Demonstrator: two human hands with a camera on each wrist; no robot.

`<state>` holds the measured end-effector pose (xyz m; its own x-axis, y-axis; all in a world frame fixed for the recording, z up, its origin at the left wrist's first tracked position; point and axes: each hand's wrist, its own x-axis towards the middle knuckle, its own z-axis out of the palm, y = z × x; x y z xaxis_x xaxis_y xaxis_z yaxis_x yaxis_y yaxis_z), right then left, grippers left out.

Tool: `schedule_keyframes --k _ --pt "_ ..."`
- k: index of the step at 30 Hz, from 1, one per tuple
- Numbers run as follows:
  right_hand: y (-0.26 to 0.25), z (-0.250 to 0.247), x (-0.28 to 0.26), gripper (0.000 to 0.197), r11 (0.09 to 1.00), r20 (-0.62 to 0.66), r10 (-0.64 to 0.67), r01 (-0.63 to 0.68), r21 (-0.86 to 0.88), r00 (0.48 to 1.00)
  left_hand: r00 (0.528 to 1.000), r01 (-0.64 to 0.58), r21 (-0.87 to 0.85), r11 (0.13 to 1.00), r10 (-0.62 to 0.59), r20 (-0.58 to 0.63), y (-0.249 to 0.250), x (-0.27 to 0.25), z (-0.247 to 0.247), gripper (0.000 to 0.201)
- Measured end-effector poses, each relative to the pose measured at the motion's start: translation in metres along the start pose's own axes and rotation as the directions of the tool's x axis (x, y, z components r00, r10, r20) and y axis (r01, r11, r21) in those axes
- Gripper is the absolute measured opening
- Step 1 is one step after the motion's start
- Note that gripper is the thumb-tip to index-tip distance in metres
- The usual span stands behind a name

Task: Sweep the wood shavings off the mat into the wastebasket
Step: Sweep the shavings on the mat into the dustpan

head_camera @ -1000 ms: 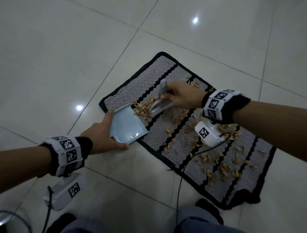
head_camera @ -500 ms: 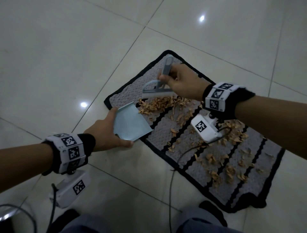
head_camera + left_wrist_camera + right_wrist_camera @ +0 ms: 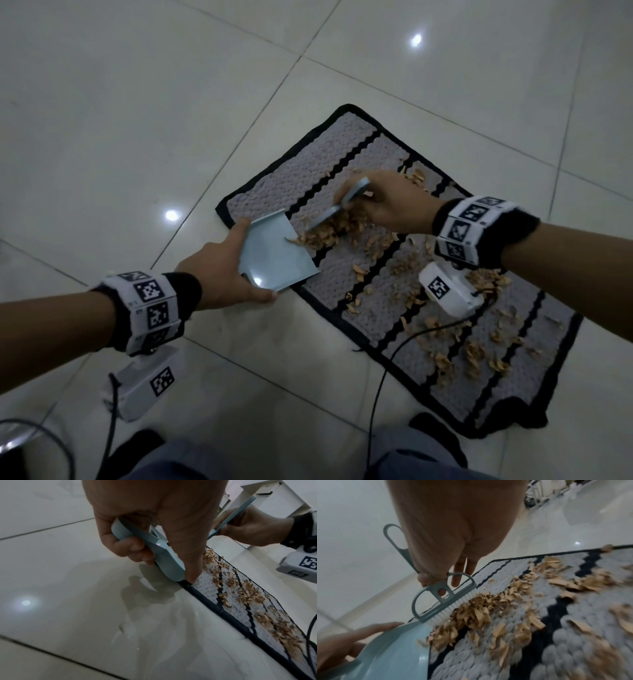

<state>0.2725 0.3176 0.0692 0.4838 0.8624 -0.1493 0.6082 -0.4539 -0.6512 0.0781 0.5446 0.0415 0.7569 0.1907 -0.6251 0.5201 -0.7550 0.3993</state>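
A grey mat [image 3: 346,150] with black zigzag stripes lies on the tiled floor, strewn with tan wood shavings [image 3: 442,329]. My left hand [image 3: 219,274] grips the handle of a light blue dustpan [image 3: 274,253], whose front lip rests on the mat's left edge. My right hand [image 3: 387,202] holds a small blue brush [image 3: 339,209] by its handle; the white bristles [image 3: 453,605] press into a heap of shavings [image 3: 479,609] right at the dustpan's [image 3: 390,650] lip. The left wrist view shows fingers curled round the dustpan handle [image 3: 147,543]. No wastebasket is visible.
Glossy white floor tiles [image 3: 137,102] surround the mat. A black cable [image 3: 387,363] trails over the mat's near edge toward my legs [image 3: 404,455]. White furniture [image 3: 274,497] stands in the distance.
The brush has swept down from the mat's far corner toward the dustpan, pushing the shavings into a heap at its lip. The dustpan has stayed at the mat's left edge.
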Motion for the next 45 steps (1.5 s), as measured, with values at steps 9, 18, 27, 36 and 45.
schedule_keyframes --k 9,18,27,36,45 --pt "0.048 -0.001 -0.030 0.027 0.939 -0.594 0.314 -0.335 0.078 0.741 0.999 -0.049 0.010 0.999 0.049 0.025 0.026 0.012 0.002 0.130" --pt "0.030 0.065 -0.010 0.026 0.959 -0.568 0.240 -0.282 0.014 0.787 0.999 -0.024 -0.040 0.999 0.026 0.031 0.036 0.013 0.009 0.132" --pt "-0.030 0.105 -0.017 0.029 0.988 -0.352 0.151 -0.144 0.048 0.924 0.995 -0.100 -0.152 0.983 0.102 0.011 0.037 0.016 0.017 0.118" --pt "-0.025 0.078 -0.024 0.022 0.980 -0.380 0.185 -0.143 0.134 0.906 0.996 -0.091 -0.167 0.982 0.090 -0.011 0.026 0.020 0.024 0.125" --pt "-0.007 0.029 0.003 0.020 0.998 -0.514 0.067 -0.057 0.035 0.855 0.998 -0.062 -0.150 0.987 0.065 0.012 0.028 0.018 0.024 0.131"
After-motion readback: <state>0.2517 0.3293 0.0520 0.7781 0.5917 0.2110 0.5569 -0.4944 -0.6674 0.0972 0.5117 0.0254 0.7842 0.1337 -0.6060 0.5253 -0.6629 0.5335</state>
